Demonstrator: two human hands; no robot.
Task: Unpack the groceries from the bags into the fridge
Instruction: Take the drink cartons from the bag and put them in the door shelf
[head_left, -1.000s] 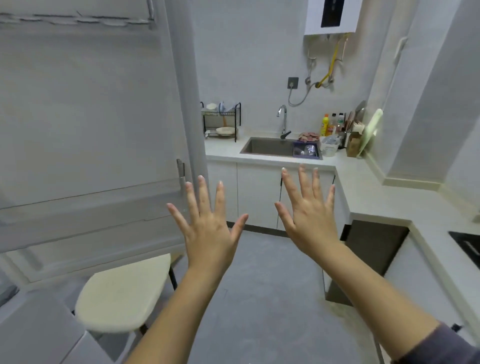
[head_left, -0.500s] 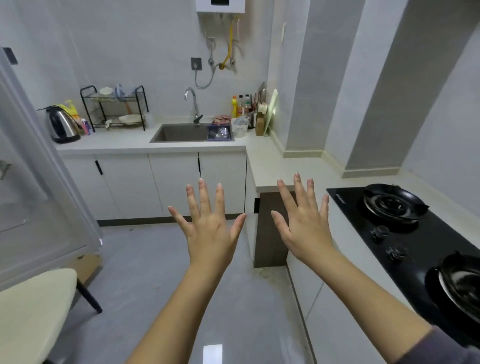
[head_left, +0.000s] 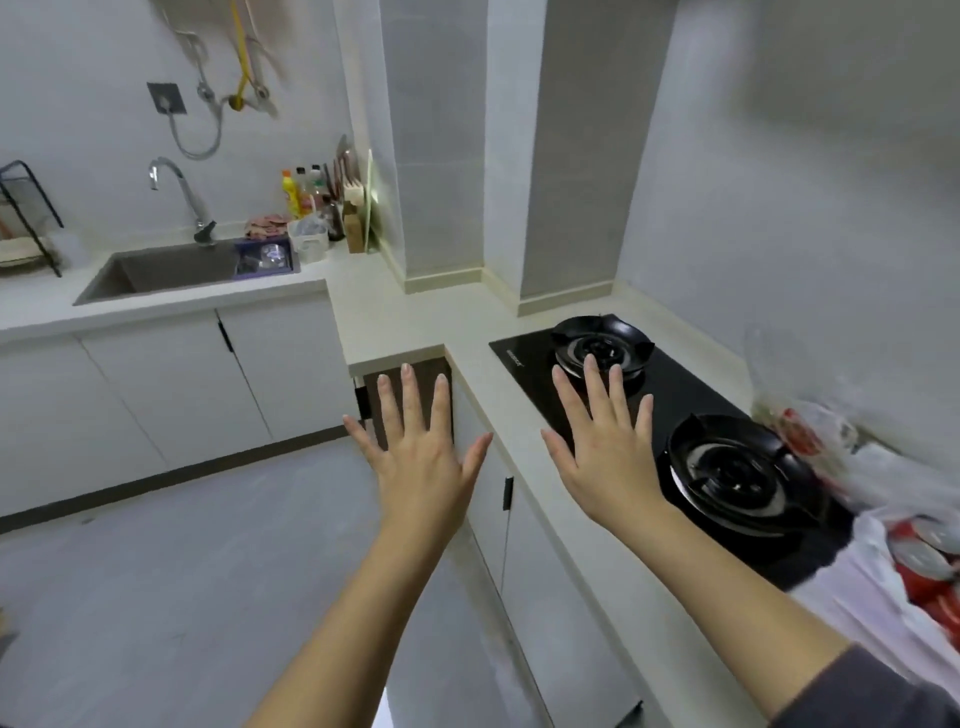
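Since the earlier frame my view has swung right: the fridge door and stool have left it, the sink (head_left: 156, 270) sits far left, and the grocery bags (head_left: 872, 566) now show at the right edge, on the counter just beside the hob (head_left: 691, 395). Both forearms reach forward, palms down. My left hand (head_left: 421, 467) is spread wide over the floor, my right hand (head_left: 608, 457) spread wide over the hob; both hold nothing.

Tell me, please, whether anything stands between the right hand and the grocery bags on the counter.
Nothing upright blocks it. The right hand is held open over the black hob; the grocery bags sit at the right edge, just past the nearer burner, whose low pan support lies under the direct path.
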